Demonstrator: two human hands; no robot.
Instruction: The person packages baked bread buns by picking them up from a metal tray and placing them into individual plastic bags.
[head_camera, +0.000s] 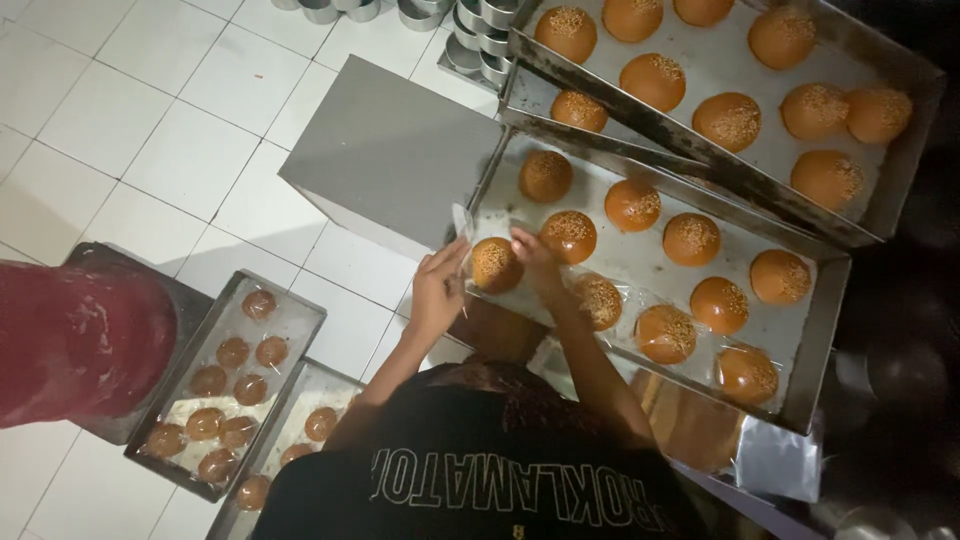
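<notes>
Fingers of the right hand (533, 250) are laid on top of a round bun (497, 264), lightly curved over it, so the bun is touched from above rather than squeezed. Fingers of the left hand (440, 285) are closed on the edge of a thin clear plastic bag (462, 222), which is held just beside the bun on its left side, with its free corner pointing up, away from the person.

The bun is seen as golden brown, glossy, with pale sesame seeds scattered on its dome. It is round, so no long axis can be told; its seeded top is turned upward toward the camera. It is placed at the near left end of a long metal tray (800, 385), close to the rim.

More seeded buns (690, 238) are set in two loose rows along this tray, some of them already covered with clear plastic. A second tray of buns (900, 195) is stacked behind, partly over the first. A grey metal box (390, 150) is standing on the white tiled floor (150, 120). Lower left, two smaller trays of darker buns (300, 325) are lying on the floor beside a red container (70, 340).
</notes>
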